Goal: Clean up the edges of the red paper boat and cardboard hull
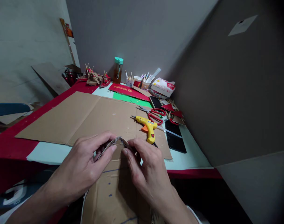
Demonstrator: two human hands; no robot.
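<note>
Between my two hands is a small bent piece of cardboard (118, 140), peaked at the top with rough, dark-marked edges. My left hand (90, 158) pinches its left side between thumb and fingers. On the other side, my right hand (146, 161) grips it with thumb and fingertips; those fingers partly cover it. Below the hands lies a larger cardboard piece (109, 199) with blue pen lines and dots. Just beyond my right hand rests a yellow glue gun (146, 123) with an orange trigger and a clear glue stick in its back.
A wide cardboard sheet (86, 109) covers the table's middle. Red-handled scissors (155, 113), a phone (155, 101) and a black flat object (175, 137) lie to the right. Behind stand a bottle (118, 70), cups of sticks and pens (145, 84), and small cardboard models (94, 77).
</note>
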